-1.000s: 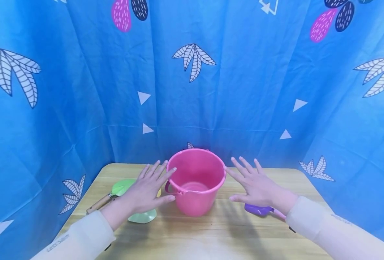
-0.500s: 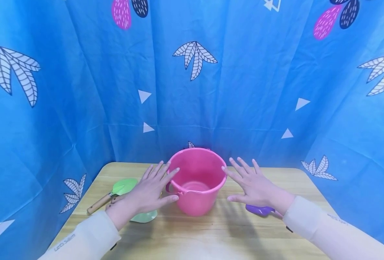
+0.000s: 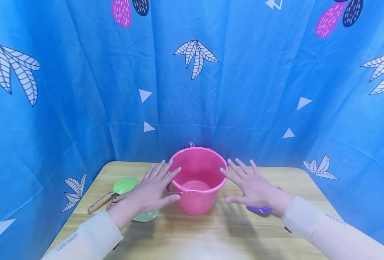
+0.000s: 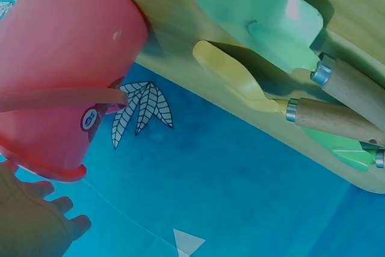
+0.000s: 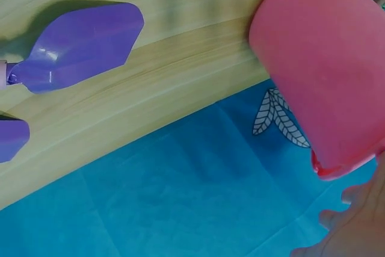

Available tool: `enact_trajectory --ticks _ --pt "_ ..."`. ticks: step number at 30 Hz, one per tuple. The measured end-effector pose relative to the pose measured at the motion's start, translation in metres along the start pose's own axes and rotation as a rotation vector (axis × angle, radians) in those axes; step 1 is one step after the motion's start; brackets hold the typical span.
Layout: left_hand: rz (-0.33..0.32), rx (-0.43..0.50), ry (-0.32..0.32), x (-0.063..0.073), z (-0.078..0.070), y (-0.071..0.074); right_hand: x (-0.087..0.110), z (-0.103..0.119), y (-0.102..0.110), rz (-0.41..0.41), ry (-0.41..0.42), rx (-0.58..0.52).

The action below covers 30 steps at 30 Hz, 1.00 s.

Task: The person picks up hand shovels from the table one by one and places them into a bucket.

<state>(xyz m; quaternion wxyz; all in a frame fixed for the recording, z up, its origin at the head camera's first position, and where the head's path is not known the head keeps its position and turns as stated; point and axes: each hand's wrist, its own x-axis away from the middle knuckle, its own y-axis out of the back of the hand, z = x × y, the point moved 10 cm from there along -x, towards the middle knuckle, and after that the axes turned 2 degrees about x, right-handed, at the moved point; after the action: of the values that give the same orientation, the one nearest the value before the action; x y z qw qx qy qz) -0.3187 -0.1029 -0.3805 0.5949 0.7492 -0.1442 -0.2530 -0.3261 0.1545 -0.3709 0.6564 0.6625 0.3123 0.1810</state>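
A pink bucket (image 3: 196, 202) stands upright on the wooden table, its handle folded down along the side. To its left my left hand (image 3: 151, 189) hovers with spread fingers, near the rim, holding nothing. My right hand (image 3: 255, 187) is spread likewise on the other side, its index fingertip overlapping the rim; contact is unclear. Beneath the left hand lie wooden-handled trowels: a bright green one (image 3: 125, 185), a pale green one (image 4: 258, 16) and a yellow one (image 4: 231, 76). A purple scoop-shaped shovel (image 5: 90, 43) lies under the right hand, partly hidden in the head view.
A second purple piece (image 5: 11, 139) shows at the left edge of the right wrist view, mostly cut off. The table (image 3: 198, 238) has rounded back corners. A blue patterned curtain (image 3: 244, 90) hangs behind it and on both sides.
Both spread hands have drifted slightly inward, the left to the right and the right to the left. The head view has shifted a little; the bucket stays in place.
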Motion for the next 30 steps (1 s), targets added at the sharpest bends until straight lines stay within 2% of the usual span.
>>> enact_trajectory --ticks 13,20,30 --pt "0.035 0.025 0.006 -0.002 -0.007 -0.005 -0.003 0.007 0.0 0.009 0.013 -0.006" --pt "0.006 0.047 -0.014 -0.003 -0.009 -0.007 -0.007 0.011 -0.001 0.004 0.017 -0.025" --pt "-0.004 0.04 -0.027 -0.006 -0.013 -0.007 -0.013 0.017 -0.002 0.009 0.029 -0.053"
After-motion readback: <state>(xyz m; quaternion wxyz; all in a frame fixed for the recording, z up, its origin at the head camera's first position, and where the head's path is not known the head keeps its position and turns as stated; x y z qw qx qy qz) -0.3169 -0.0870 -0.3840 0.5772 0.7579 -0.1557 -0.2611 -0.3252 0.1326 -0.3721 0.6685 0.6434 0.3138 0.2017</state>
